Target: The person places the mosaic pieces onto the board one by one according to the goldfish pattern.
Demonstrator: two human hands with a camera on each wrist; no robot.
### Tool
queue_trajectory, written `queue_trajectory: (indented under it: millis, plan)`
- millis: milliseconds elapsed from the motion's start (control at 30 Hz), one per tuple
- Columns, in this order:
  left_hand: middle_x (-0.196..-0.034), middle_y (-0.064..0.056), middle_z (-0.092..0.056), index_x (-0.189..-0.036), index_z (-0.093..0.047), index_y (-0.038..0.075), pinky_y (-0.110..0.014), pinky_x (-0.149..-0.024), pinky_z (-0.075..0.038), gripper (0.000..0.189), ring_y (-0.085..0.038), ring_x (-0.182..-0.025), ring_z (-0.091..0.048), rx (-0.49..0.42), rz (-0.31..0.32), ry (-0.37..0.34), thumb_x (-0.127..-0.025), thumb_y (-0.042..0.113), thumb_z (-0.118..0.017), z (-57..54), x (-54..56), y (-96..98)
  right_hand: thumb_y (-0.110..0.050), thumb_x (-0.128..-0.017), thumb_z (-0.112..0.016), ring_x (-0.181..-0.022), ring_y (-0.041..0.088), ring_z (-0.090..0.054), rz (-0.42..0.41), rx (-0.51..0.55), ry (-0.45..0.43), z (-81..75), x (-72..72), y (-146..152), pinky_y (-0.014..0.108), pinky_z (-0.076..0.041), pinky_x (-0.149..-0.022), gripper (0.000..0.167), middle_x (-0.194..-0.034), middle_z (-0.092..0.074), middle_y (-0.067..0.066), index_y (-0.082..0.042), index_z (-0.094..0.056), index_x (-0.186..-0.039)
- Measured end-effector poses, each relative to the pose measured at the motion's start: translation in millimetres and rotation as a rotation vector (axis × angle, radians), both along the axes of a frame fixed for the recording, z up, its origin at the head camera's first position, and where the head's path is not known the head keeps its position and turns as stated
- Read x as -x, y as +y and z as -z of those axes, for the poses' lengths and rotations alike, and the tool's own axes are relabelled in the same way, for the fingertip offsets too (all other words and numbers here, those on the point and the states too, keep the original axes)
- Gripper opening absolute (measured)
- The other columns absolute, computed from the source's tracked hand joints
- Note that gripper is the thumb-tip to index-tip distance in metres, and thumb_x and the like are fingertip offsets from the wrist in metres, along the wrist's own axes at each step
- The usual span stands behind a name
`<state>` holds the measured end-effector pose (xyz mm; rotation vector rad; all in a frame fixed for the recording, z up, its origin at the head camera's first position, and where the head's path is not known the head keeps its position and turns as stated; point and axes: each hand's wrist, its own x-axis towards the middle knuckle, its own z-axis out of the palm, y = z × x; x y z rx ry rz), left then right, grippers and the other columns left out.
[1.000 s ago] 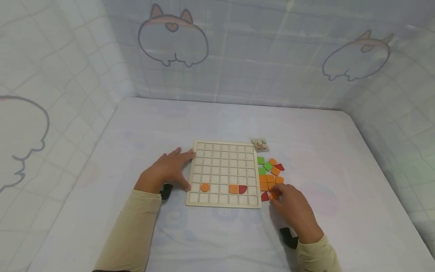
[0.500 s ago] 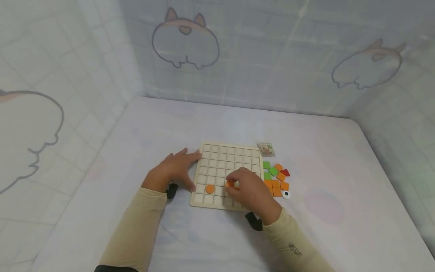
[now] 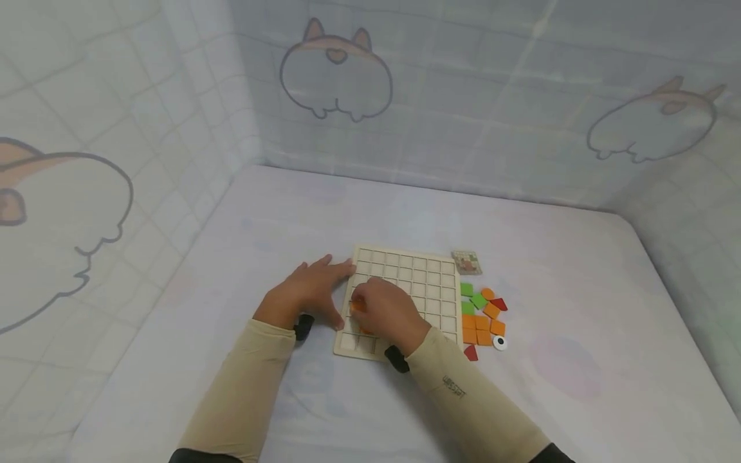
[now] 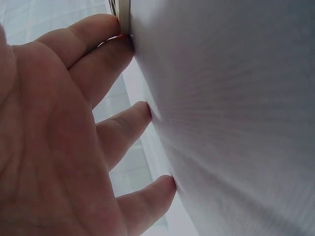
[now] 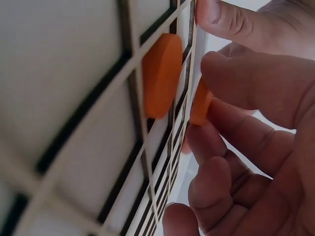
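My right hand [image 3: 390,312] is over the lower left of a pale wooden grid board [image 3: 440,280]. Between thumb and fingers it pinches a small flat orange piece [image 5: 201,103], just above the grid; the fingers hide part of its outline. An orange disc [image 5: 162,76] lies in a cell close by and is mostly covered by the hand in the head view. With fingers spread, my left hand [image 3: 309,292] touches the board's left edge. The left wrist view shows its fingertips [image 4: 142,109] resting on the cloth and against the board's side.
Right of the board lie green tiles [image 3: 479,300], several orange squares [image 3: 483,323], an orange disc [image 3: 488,294], red wedge pieces [image 3: 471,353] and a white disc with a black dot [image 3: 500,343]. A small pattern card [image 3: 466,262] sits at the board's far right corner.
My right hand has picked up an orange piece from the pile and carried it left across the board. My left hand stays at the board's edge. The head view has shifted slightly.
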<state>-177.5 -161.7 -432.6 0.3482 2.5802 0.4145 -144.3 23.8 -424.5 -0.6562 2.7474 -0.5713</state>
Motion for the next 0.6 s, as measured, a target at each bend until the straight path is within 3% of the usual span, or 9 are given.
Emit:
queue_trajectory:
  millis: [133,333,600]
  plan:
    - [-0.168,0.006,-0.027,-0.159,-0.035,0.028,-0.064,-0.126,-0.01,0.117,-0.03,-0.159,-0.011,0.005,0.02,0.005,-0.061,0.041,-0.098,0.3,0.6,4.0,-0.023,-0.095,-0.069,-0.081,0.013,-0.059,0.002,-0.036,-0.005,3.5,1.5,-2.4,0.028,-0.053,-0.071,0.016,-0.096,-0.067,-0.002,-0.017,-0.077,-0.107]
    - [-0.168,0.007,-0.027,-0.159,-0.035,0.03,-0.065,-0.125,-0.01,0.118,-0.03,-0.159,-0.01,0.011,0.031,0.017,-0.06,0.042,-0.098,0.3,2.9,6.8,-0.023,-0.093,-0.07,-0.079,0.012,-0.061,-0.027,-0.078,0.072,8.4,3.9,-2.4,0.029,-0.054,-0.065,0.013,-0.093,-0.068,-0.004,-0.02,-0.078,-0.103]
    - [-0.169,0.004,-0.025,-0.16,-0.034,0.03,-0.066,-0.125,-0.01,0.119,-0.033,-0.159,-0.011,0.026,0.007,0.003,-0.06,0.041,-0.098,1.7,2.9,1.4,-0.03,-0.091,-0.074,-0.078,0.019,-0.057,-0.096,-0.192,0.14,8.5,0.6,-7.7,0.032,-0.049,-0.057,0.014,-0.094,-0.066,-0.007,-0.031,-0.079,-0.104]
